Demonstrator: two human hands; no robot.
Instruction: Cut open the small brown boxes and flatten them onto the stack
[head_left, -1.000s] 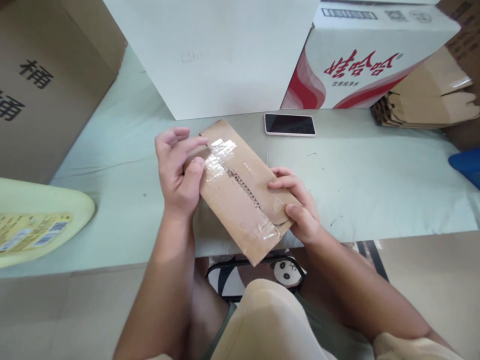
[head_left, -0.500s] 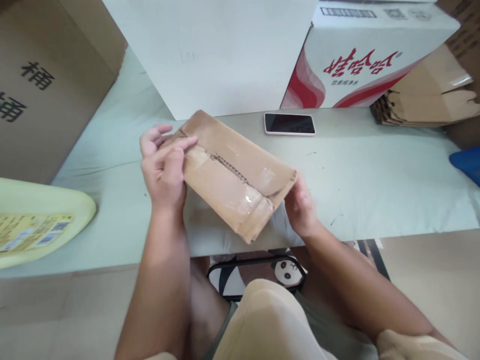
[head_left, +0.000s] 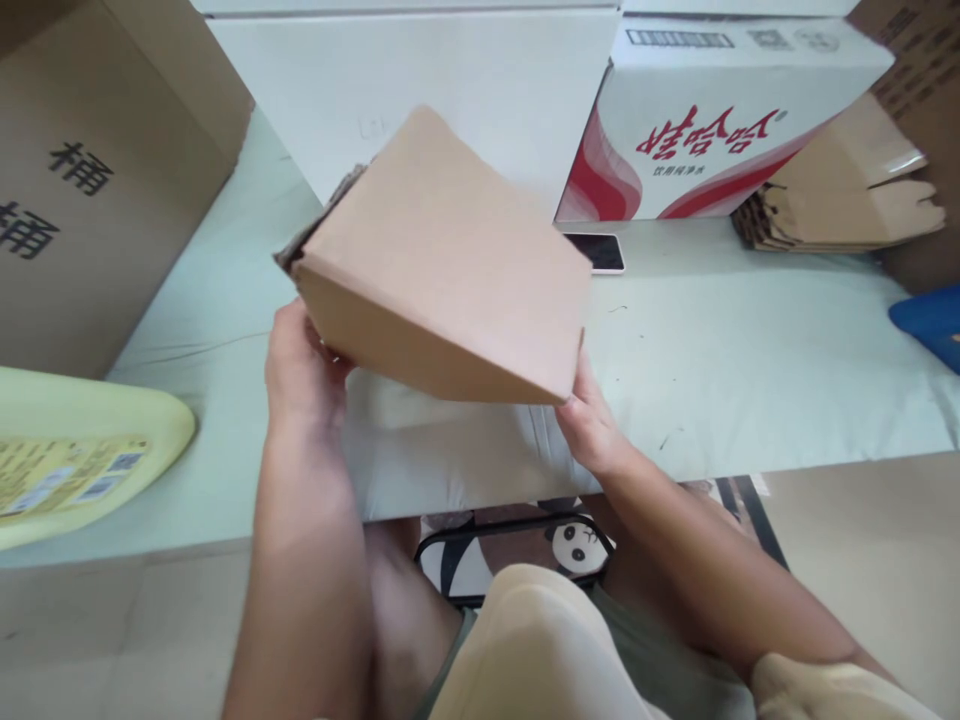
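Observation:
A brown cardboard box (head_left: 450, 270) is held tilted above the pale green cloth-covered surface. A plain broad side faces up, and a torn, dark edge shows at its upper left. My left hand (head_left: 304, 350) grips the lower left end, its fingers largely hidden behind the box. At the lower right corner, my right hand (head_left: 589, 415) holds the box, with most fingers out of sight beneath it. A phone (head_left: 606, 253) lies flat behind the box, partly covered by it.
White cartons, one with red lettering (head_left: 705, 130), stand at the back. Flattened cardboard (head_left: 840, 205) is stacked at the right, near a blue object (head_left: 930, 325). At the left are a large brown carton (head_left: 112, 220) and a pale yellow bottle (head_left: 90, 430).
The box has been turned over and raised: its taped, worn side faced up before, and a plain side does now. My left index finger no longer lies along its top.

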